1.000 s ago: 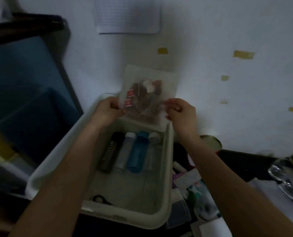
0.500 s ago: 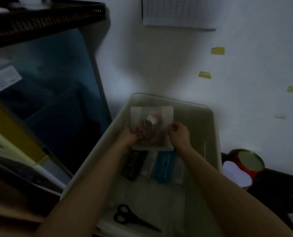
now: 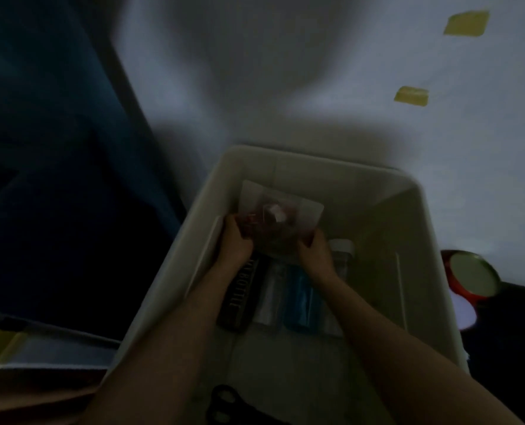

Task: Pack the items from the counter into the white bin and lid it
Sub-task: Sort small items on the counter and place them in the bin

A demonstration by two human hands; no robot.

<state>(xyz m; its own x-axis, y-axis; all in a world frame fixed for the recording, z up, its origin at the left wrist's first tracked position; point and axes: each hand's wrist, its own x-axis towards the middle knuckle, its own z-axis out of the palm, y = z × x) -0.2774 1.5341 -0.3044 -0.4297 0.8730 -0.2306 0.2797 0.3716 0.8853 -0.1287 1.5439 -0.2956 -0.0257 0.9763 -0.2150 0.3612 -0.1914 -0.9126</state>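
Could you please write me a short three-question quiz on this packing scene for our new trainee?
1. True or false: both hands hold the clear bag inside the white bin.
2. Which item lies nearest the bin's near wall? A) the scissors B) the blue bottle C) the red-rimmed tin
3. Fill in: the bottles lie side by side on the bin's ____.

Key:
1. True. The left hand grips the bag's left edge and the right hand its right edge, over the bottle tops.
2. A. The tin stands outside the bin, to its right.
3. Floor. The black bottle is leftmost.
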